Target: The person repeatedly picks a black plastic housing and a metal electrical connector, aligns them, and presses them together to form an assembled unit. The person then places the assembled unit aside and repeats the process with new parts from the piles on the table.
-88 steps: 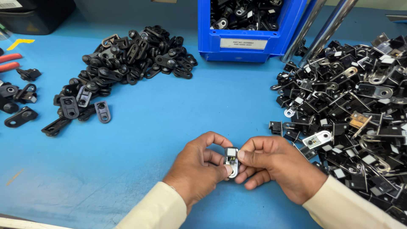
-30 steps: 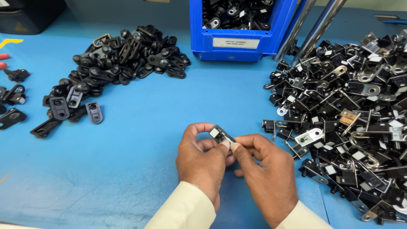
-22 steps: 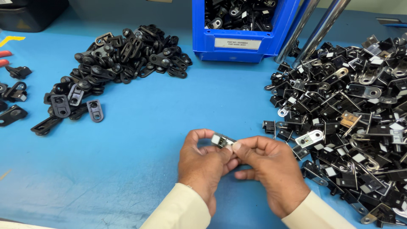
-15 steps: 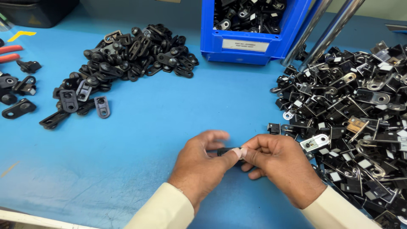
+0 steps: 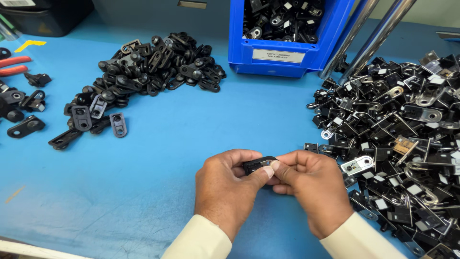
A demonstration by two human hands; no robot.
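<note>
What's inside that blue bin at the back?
The blue bin holds loose black and silvery metal parts, piled together. Its front wall hides whatever lies deeper down.

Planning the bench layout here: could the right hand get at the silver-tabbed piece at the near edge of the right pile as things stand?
Probably yes. The silver-tabbed piece lies on top at the pile's edge, just beside the right hand, with nothing between. But both hands, left hand too, pinch a small black part.

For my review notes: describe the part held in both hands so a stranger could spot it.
On the blue table, between the two black heaps, the left hand and right hand meet. Pinched between their fingertips is a small black part, the only piece lifted off the table.
</note>
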